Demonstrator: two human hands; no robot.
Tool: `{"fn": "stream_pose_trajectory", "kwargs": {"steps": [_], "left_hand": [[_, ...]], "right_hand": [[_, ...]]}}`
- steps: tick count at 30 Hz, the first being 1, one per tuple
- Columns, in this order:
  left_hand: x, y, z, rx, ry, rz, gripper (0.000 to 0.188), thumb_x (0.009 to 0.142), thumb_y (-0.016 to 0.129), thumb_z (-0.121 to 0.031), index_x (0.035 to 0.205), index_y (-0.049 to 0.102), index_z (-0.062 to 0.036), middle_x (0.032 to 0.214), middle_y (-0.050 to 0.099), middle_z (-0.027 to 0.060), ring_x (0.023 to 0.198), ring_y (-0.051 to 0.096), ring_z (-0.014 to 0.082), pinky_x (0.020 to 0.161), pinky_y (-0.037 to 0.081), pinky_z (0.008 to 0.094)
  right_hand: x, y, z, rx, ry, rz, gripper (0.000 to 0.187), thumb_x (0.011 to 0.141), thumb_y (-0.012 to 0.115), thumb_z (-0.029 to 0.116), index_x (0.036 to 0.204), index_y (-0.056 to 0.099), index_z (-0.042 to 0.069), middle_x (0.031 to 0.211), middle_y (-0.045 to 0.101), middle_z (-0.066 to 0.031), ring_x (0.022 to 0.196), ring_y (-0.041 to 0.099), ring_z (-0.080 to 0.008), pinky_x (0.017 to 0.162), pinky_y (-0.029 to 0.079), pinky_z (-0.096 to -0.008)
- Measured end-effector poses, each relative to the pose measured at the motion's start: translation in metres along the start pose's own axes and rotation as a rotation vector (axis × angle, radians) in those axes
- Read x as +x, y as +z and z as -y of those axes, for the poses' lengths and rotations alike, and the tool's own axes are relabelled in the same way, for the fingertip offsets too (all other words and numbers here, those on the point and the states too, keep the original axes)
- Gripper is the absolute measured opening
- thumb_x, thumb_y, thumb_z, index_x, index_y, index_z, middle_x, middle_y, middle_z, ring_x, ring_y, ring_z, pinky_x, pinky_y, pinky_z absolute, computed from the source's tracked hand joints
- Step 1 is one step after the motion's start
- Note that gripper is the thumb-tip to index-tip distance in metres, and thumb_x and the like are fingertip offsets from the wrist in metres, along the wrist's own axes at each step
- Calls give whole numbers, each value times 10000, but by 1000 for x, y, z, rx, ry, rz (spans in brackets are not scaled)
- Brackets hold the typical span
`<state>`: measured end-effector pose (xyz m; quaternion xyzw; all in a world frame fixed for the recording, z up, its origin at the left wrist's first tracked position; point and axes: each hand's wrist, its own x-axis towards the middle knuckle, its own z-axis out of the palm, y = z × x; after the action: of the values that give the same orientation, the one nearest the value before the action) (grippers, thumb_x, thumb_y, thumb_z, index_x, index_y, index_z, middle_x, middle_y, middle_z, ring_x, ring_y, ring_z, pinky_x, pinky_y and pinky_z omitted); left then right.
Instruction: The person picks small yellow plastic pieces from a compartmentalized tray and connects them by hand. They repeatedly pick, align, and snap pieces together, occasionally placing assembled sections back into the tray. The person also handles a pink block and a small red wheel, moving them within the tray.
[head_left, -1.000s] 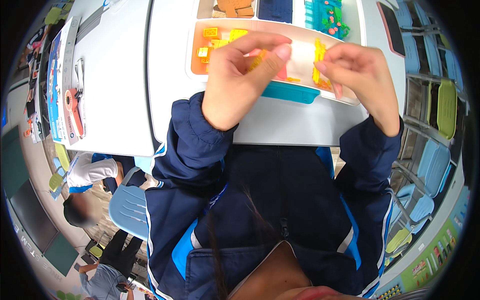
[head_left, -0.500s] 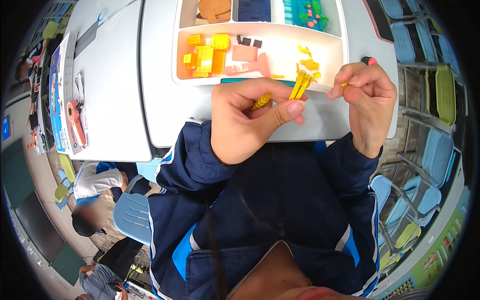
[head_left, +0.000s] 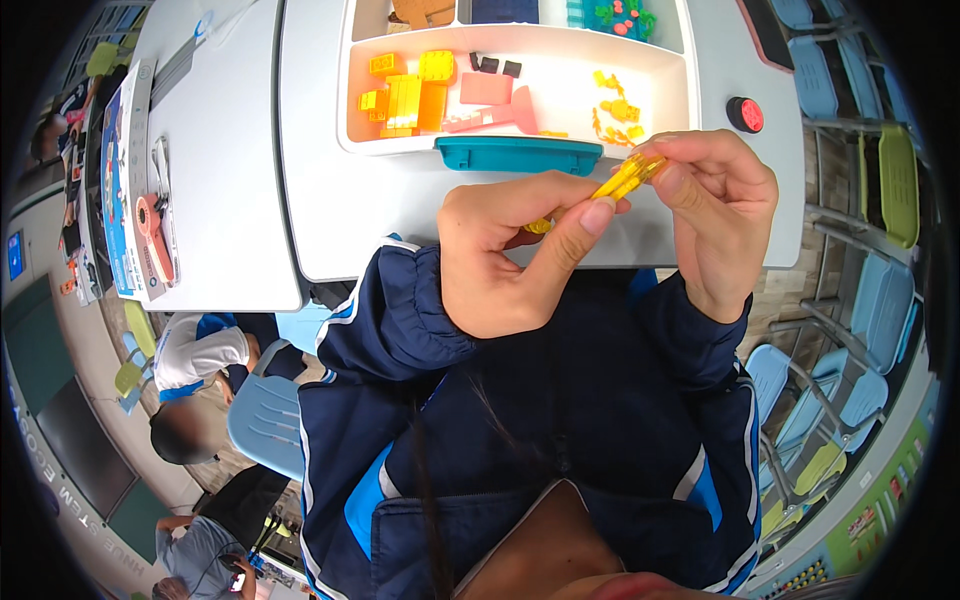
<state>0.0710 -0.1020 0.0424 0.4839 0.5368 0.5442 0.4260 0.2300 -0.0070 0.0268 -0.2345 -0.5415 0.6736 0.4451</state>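
Note:
My left hand [head_left: 515, 255] is closed around a small bundle of slim translucent yellow toy pieces [head_left: 620, 183], pinched between thumb and fingers. Another yellow bit [head_left: 539, 226] peeks out inside the curl of that palm. At the bundle's far end, my right hand [head_left: 722, 215] closes with thumb and fingertips on the yellow pieces. Whether a separate tiny piece sits in that pinch is hidden. Both hands are held just in front of the teal handle [head_left: 515, 155] of a white sorting tray [head_left: 560, 52].
In the tray lie yellow bricks [head_left: 404, 100], pink pieces [head_left: 486, 89], small black blocks [head_left: 488, 65] and loose yellow bits [head_left: 617, 108]. A round red-and-black object [head_left: 745, 114] stands right of the tray. On the left table are a flat box [head_left: 122, 190] and a pink handheld tool [head_left: 152, 235]. Blue chairs [head_left: 265, 425] surround the tables.
My right hand has moved left and its fingertips now meet the far end of the yellow bundle. The tray's teal handle and the round red-and-black object show more fully.

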Motion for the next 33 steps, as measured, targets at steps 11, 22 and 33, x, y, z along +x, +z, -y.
{"fn": "stream_pose_trajectory", "kwargs": {"steps": [11,22,33], "left_hand": [[4,-5,13,109,141,-6,146,904,629,-74,932,703,48,749,691,72,514,488,48,501,363,177],[13,-21,16,126,43,-16,132,912,606,-67,951,702,14,609,597,42,481,451,60,478,347,201],[28,-37,21,212,-35,-71,241,998,497,-149,1029,669,17,522,451,8,465,419,55,476,344,211]], "right_hand": [[-1,-4,-2,-195,-80,50,162,808,686,-76,969,683,-58,946,701,-151,881,684,-192,795,544,-257],[30,-3,5,-285,129,104,160,848,649,-29,1004,681,-45,1013,684,-131,925,659,-187,825,527,-285],[94,-40,-35,-1415,-67,882,120,688,719,74,779,669,14,793,636,-121,798,640,-285,727,509,-366]]}}
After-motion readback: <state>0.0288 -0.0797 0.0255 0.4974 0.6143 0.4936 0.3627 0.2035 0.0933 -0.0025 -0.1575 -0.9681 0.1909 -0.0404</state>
